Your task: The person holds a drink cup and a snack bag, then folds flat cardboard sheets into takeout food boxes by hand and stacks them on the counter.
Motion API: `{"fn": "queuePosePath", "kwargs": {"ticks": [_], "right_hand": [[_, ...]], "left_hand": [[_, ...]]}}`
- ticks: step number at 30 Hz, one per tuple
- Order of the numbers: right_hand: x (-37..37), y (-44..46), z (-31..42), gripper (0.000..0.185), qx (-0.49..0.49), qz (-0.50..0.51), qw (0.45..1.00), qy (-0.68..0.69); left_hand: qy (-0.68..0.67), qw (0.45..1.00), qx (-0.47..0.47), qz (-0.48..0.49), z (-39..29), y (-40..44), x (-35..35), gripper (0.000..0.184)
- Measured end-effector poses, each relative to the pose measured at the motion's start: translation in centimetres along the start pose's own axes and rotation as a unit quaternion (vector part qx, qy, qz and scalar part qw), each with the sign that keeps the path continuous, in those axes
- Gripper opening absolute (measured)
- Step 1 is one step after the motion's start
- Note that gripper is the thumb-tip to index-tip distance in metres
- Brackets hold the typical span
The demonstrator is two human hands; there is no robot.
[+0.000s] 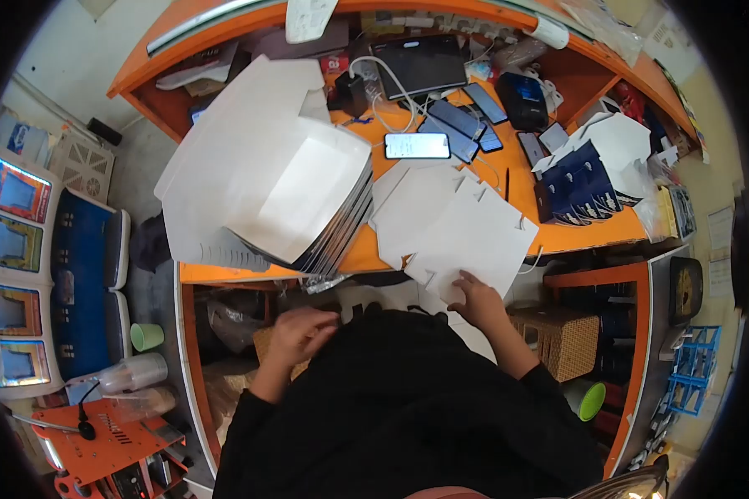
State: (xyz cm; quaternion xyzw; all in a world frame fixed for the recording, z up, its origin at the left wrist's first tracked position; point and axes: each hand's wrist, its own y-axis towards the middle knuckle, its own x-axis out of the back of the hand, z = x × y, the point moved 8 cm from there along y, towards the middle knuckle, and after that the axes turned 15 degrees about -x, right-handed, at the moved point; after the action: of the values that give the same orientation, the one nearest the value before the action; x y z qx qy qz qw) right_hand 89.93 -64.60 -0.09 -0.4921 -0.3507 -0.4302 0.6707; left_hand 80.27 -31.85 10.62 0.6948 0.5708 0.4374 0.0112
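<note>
Nearest, the left hand (297, 337) hangs before the front edge of the tabletop (358, 254), fingers loosely curled with space between them and nothing visible in its grasp. The right hand (479, 301) is partly open, thumb and fingers parted at the near end of a flat white cardboard sheet (474, 224); its tips are on or just above the board, and no closed grip shows. That sheet lies across the middle of the tabletop, its near end jutting past the front edge, so a push down there or a careless pull could tip it or slide it off. A thin white cable (534, 264) curves out by its right side (where it runs underneath is hidden) and might snag in the slots if the board were dragged. Just left, a leaning stack of nested white cartons (308, 183) also reaches the front edge; a bump from the left forearm could topple it. Beyond the sheet, a lit phone (417, 146) sits just past its far edge and could be shoved into the other phones (453, 121) behind. To the right stand dark blue boxes (578, 187); farthest back, a black laptop (423, 68) lies amid tangled cords.
</note>
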Motion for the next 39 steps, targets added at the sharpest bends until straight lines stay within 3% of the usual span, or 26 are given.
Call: {"fn": "queuePosePath", "kwargs": {"ticks": [3, 7, 8, 10, 13, 16, 18, 21, 23, 26, 30, 34, 37, 39], "right_hand": [[-1.4, 0.1, -1.2, 0.046, 0.033, -0.03, 0.999, 0.024], [-1.4, -0.4, -0.8, 0.047, 0.047, 0.054, 0.997, -0.007], [-1.4, -0.5, -0.7, 0.041, 0.089, -0.009, 0.996, -0.003], [-1.9, 0.2, -1.8, 0.036, 0.053, -0.002, 0.997, 0.048], [-0.4, 0.3, -2.0, 0.026, 0.059, -0.032, 0.989, 0.131], [0.9, 0.4, -2.2, 0.02, 0.027, -0.017, 0.984, 0.176], [0.1, 1.0, -3.0, 0.02, 0.009, 0.006, 0.98, 0.201], [-1.0, 1.8, -3.9, 0.02, 0.081, 0.015, 0.973, 0.218], [-1.1, 2.0, -4.2, 0.02, 0.021, 0.032, 0.981, 0.19], [-0.3, 1.9, -3.5, 0.022, -0.007, -0.003, 0.99, 0.139], [1.9, 0.1, -2.9, 0.03, -0.019, -0.035, 0.988, 0.15], [7.7, -3.8, -4.6, 0.04, -0.047, -0.173, 0.939, 0.295], [13.1, -7.8, -3.9, 0.033, 0.131, -0.31, 0.862, 0.379], [12.6, -7.4, -4.6, 0.026, 0.112, -0.371, 0.844, 0.372]], "left_hand": [[-0.08, 0.996, -0.034, 0.034, -1.0, 4.6, -4.4, 0.022], [-0.083, 0.978, -0.111, 0.158, -2.4, 10.3, -10.6, 0.021], [-0.083, 0.977, -0.116, 0.157, -2.5, 11.1, -12.0, 0.023], [-0.083, 0.976, -0.127, 0.156, -1.7, 12.4, -14.9, 0.027], [-0.049, 0.977, -0.119, 0.167, 1.7, 12.2, -20.3, 0.031], [-0.068, 0.939, -0.06, 0.331, 4.8, 11.3, -25.1, 0.031], [-0.067, 0.927, -0.057, 0.365, 5.7, 11.2, -26.8, 0.029], [-0.095, 0.909, -0.028, 0.404, 5.3, 12.2, -26.4, 0.028], [-0.094, 0.887, 0.005, 0.453, 5.3, 12.4, -26.9, 0.03], [-0.029, 0.907, -0.074, 0.413, 5.5, 12.8, -27.7, 0.031], [-0.092, 0.945, 0.007, 0.313, 6.2, 13.7, -26.3, 0.028], [-0.238, 0.949, 0.126, 0.165, 8.7, 13.9, -25.4, 0.025], [-0.374, 0.904, 0.192, 0.074, 7.5, 14.7, -23.1, 0.019], [-0.479, 0.838, 0.256, 0.06, 5.9, 14.9, -22.4, 0.017]]}}
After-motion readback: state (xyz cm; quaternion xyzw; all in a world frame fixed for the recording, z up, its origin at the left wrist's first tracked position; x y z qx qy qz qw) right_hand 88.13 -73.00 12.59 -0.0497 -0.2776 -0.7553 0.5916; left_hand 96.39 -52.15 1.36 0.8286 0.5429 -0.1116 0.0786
